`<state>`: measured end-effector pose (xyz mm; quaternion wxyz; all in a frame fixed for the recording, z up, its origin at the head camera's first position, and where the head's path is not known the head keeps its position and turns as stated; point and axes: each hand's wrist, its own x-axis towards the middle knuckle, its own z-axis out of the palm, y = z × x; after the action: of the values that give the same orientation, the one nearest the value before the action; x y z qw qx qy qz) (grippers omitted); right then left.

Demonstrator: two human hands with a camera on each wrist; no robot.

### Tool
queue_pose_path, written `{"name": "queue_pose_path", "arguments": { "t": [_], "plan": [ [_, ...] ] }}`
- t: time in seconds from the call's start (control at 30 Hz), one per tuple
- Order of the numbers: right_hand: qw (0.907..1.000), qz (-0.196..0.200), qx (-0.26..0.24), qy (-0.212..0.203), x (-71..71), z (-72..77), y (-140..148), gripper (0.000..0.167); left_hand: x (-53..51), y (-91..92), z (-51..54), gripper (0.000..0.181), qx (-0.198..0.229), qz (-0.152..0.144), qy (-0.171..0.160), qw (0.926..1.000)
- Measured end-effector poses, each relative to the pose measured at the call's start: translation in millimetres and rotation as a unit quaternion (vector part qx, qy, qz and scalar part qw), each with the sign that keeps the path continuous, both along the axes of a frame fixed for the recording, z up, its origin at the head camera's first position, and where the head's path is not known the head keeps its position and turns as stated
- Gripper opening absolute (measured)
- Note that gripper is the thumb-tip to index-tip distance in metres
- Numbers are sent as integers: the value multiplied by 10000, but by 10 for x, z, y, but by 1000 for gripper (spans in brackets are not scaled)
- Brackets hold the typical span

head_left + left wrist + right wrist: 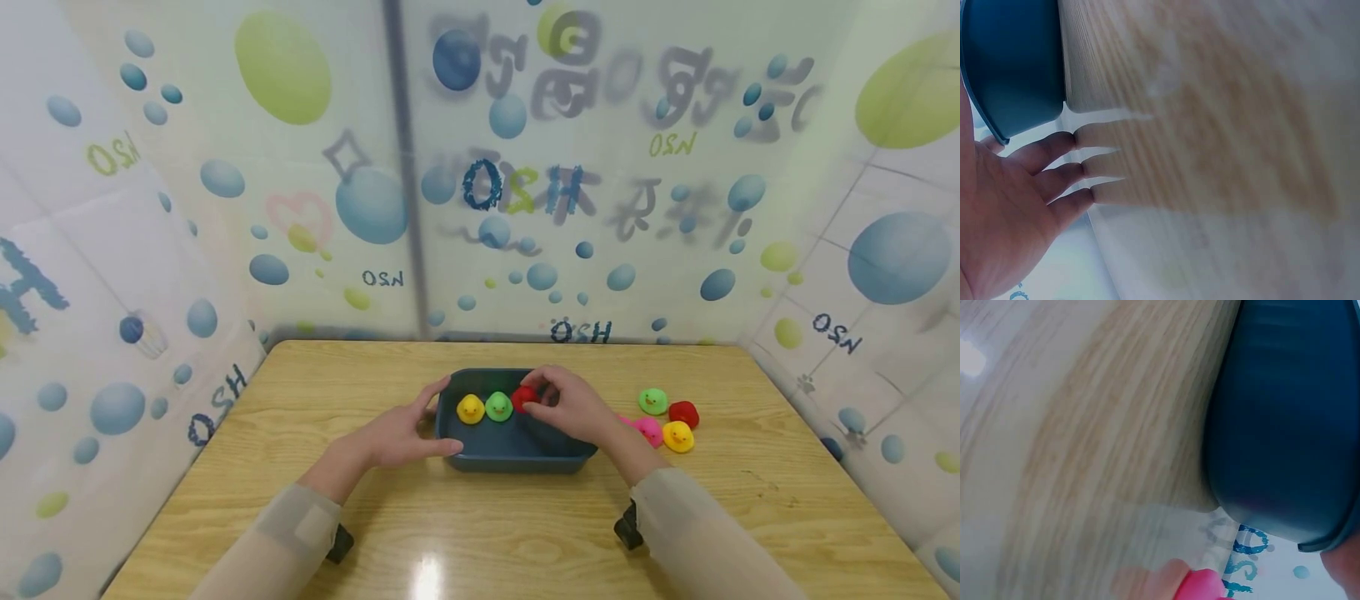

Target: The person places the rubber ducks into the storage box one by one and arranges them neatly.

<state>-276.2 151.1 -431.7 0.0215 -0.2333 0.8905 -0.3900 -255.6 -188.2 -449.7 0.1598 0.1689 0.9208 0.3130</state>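
Note:
A dark blue box (517, 464) stands on the table, and its side also fills part of the left wrist view (1016, 75) and the right wrist view (1285, 425). Inside, a yellow duck (470, 409) and a green duck (498, 407) sit side by side. My right hand (573, 406) pinches a red duck (522, 398) beside the green one, inside the box. My left hand (397, 435) spans the box's left end, thumb and index finger touching its rim; its other fingers (1063, 178) are extended beside the box.
Right of the box, on the wooden table (510, 533), lie a green duck (653, 401), a red duck (683, 414), a yellow duck (678, 436) and a pink duck (648, 432), with more pink partly behind my right wrist. A patterned curtain (487, 275) hangs behind the table.

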Motion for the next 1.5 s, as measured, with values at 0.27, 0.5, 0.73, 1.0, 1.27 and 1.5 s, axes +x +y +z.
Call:
{"name": "queue_pose_path", "arguments": {
  "t": [0.27, 0.5, 0.73, 1.0, 1.27, 1.5],
  "plan": [
    [9997, -202, 118, 75, -20, -72, 6, 31, 11, 2, 17, 112, 10, 1, -18, 10000],
    [9977, -340, 582, -90, -12, -86, -38, 32, 0, -10, -8, 112, -40, -36, 18, 10000],
    [9913, -387, 1254, -50, -19, -93, -88, 29, 2, -17, -7, 113, -54, -53, 27, 10000],
    [9900, -475, 1322, -123, 11, -74, -122, 30, 9, -13, -5, 112, -29, -38, -1, 10000],
    [9905, -566, 1253, -46, 25, -80, -129, 29, 8, -15, -1, 112, -69, 0, -25, 10000],
    [9899, -653, 1259, -19, 25, -92, -137, 27, 7, -11, -1, 111, -70, -9, 3, 10000]
  ]
}}
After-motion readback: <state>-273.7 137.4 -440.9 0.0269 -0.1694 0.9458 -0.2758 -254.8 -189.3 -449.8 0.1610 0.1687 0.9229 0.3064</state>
